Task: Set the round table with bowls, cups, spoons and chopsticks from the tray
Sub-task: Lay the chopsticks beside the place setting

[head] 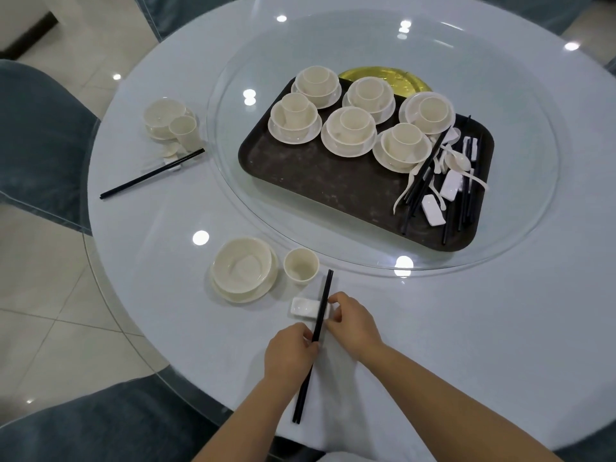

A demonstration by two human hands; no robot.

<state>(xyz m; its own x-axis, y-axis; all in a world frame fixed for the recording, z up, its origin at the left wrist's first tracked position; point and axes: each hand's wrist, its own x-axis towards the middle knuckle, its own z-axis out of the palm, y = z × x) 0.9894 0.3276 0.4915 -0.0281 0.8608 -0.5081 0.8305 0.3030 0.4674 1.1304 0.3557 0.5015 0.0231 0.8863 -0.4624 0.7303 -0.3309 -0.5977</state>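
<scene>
A pair of black chopsticks (pixel 322 305) lies across a white rest (pixel 305 307) near the table's front edge. My left hand (pixel 289 353) pinches the chopsticks at their middle. My right hand (pixel 353 323) touches the rest's right end beside them, fingers curled. A cream bowl on a saucer (pixel 243 269) and a cup (pixel 301 265) stand just beyond. The dark tray (pixel 320 181) on the glass turntable holds several bowl-and-cup stacks (pixel 350 130), spoons (pixel 458 161), rests (pixel 433 210) and chopsticks (pixel 465 208).
A second place setting with bowl (pixel 165 116), cup (pixel 183 131) and chopsticks (pixel 151 175) sits at the left of the round table (pixel 500 328). Blue chairs (pixel 36 135) stand at the left and near front. A gold plate (pixel 390 80) shows behind the tray.
</scene>
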